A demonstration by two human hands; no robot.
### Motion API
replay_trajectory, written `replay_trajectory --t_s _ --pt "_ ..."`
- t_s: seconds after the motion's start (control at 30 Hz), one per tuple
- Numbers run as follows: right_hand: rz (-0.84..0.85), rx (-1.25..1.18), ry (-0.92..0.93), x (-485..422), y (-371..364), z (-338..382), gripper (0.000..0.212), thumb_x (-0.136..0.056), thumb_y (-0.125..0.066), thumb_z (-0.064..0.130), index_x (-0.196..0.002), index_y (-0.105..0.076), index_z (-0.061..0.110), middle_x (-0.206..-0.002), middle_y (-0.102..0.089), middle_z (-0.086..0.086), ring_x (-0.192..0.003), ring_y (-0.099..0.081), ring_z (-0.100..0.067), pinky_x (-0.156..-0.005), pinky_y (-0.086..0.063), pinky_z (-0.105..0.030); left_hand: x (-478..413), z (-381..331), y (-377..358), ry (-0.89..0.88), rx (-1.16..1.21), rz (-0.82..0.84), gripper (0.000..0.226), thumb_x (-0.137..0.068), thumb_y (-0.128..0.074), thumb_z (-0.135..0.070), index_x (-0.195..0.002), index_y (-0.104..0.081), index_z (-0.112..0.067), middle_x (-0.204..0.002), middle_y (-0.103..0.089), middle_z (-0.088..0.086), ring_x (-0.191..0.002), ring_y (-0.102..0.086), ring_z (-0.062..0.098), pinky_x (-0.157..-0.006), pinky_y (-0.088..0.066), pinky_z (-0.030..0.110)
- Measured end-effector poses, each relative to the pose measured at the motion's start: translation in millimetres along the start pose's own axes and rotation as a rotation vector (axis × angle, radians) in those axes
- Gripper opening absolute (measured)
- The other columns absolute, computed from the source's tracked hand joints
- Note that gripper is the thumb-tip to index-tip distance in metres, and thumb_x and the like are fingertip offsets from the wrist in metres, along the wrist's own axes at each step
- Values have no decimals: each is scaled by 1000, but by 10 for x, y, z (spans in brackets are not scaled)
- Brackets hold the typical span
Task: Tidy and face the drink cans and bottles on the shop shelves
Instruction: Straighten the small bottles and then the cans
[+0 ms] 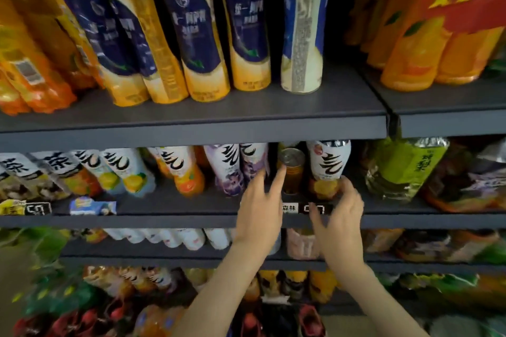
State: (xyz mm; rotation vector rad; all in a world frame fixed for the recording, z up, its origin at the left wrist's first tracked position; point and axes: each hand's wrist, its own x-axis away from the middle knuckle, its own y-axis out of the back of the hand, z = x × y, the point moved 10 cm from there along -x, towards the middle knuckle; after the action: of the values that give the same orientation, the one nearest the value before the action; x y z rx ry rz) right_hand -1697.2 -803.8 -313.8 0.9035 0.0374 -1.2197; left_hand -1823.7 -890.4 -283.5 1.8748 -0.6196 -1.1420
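An orange drink can [293, 172] with a silver top stands on the middle shelf [169, 220], set back between bottles. My left hand [260, 208] reaches up to it, fingers spread, the forefinger touching the can's left side. To its right a white-labelled bottle with an orange base [327, 169] stands at the shelf front; my right hand [338, 217] rests its fingertips against the bottle's lower right side without closing round it. A purple-labelled bottle [232, 169] stands just left of my left hand.
The upper shelf [191, 123] carries tall yellow bottles with dark blue labels [200, 33] and one turned to show its back [304, 22]. Green packs [402, 167] sit to the right. Price tags [315, 208] line the shelf edge. Lower shelves hold more bottles.
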Motion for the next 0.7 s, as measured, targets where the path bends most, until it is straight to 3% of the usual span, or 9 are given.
replay_trajectory --t_s 0.1,0.17,0.27,0.37,0.47,0.53,0.63,0.7 --pt "-48 -163 -101 -253 -142 -235 88 -76 -77 18 -144 -23 2 -138 -39 -15 -129 -36 -27 -103 -36 -35 -188 15 -294 29 27 -44 59 -76 -76 -15 -130 -53 -14 -125 -54 21 -104 -62 33 -70 -56 37" --pt "-45 -227 -137 -368 -233 -344 81 -78 -75 22 -142 -27 7 -134 -43 -6 -125 -43 -21 -97 -44 -34 -264 22 -442 38 61 -76 52 -77 -75 -17 -124 -51 -14 -125 -53 22 -105 -61 36 -71 -56 37" --pt "-57 -120 -131 -428 -268 -430 74 -80 -74 25 -139 -34 4 -130 -49 -13 -118 -51 -30 -82 -49 -37 -326 44 -543 92 160 -90 46 -86 -65 -25 -121 -37 -19 -132 -45 22 -111 -55 39 -75 -56 43" --pt "-40 -98 -128 -432 -285 -456 75 -80 -73 25 -140 -33 3 -130 -48 -14 -117 -51 -30 -81 -49 -36 -366 48 -520 131 181 -111 42 -87 -63 -31 -117 -43 -10 -128 -46 21 -106 -56 39 -74 -55 42" --pt "19 -135 -144 -427 -319 -471 77 -81 -72 23 -143 -29 4 -134 -46 -12 -122 -47 -25 -86 -43 -28 -322 47 -391 106 203 -161 41 -77 -75 -29 -100 -50 -6 -105 -55 19 -78 -63 36 -58 -53 34" --pt "48 -160 -151 -382 -283 -440 82 -81 -72 19 -146 -24 5 -140 -40 -14 -130 -39 -25 -97 -40 -30 -207 66 -271 114 254 -200 44 -71 -81 -28 -93 -48 -9 -99 -54 17 -70 -62 32 -53 -51 28" --pt "18 -152 -121 -187 -20 -217 85 -81 -71 19 -147 -19 6 -145 -34 -15 -137 -29 -23 -108 -34 -35 49 157 62 240 462 -279 51 -70 -81 -29 -91 -34 -23 -102 -46 7 -81 -60 26 -59 -54 25" --pt "59 -233 -135 -13 168 25 77 -83 -68 20 -146 -24 12 -142 -38 -4 -129 -39 -6 -102 -36 -20 232 217 410 346 643 -337 55 -68 -82 -28 -91 -33 -32 -104 -46 1 -92 -59 19 -68 -56 24"
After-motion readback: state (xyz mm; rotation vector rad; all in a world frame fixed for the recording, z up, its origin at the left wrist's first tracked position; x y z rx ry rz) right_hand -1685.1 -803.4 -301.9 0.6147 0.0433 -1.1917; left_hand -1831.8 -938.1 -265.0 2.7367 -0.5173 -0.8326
